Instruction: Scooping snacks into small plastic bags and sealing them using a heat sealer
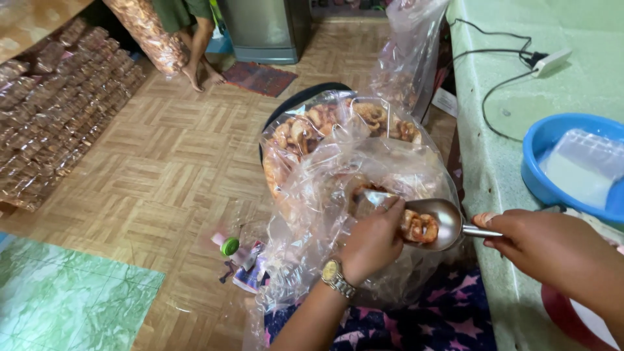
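the right hand (559,250) is wrapped around the thin handle of a metal scoop (432,224), gripping it near the end so the bowl pokes out level toward the big clear bag (344,175). held flat like that, the fried snacks (419,227) sitting in the bowl don't slide off. the left hand (374,244), with a gold wristwatch (335,276) on it, is pinched shut on a small clear bag (377,198) right at the lip of the scoop, keeping its mouth up against the bowl, which looks like the reason it's held so close. i can't really see how far open that little bag is, the plastic is all crumpled and shiny.

the scoop sits between the two hands, just in front of the big bag and over the person's lap, which is covered in dark cloth with pink stars (448,312). it's plain silvery metal, rounded bowl, holding a few curled golden-brown pieces.

around it: the big bag is stuffed with the same curly snacks, a blue basin (539,146) with flat clear bags rests on the green counter (494,169) to the right, and rows of packed bags (58,104) line the wooden floor (169,169) on the left. someone else's bare feet (201,73) are at the back.
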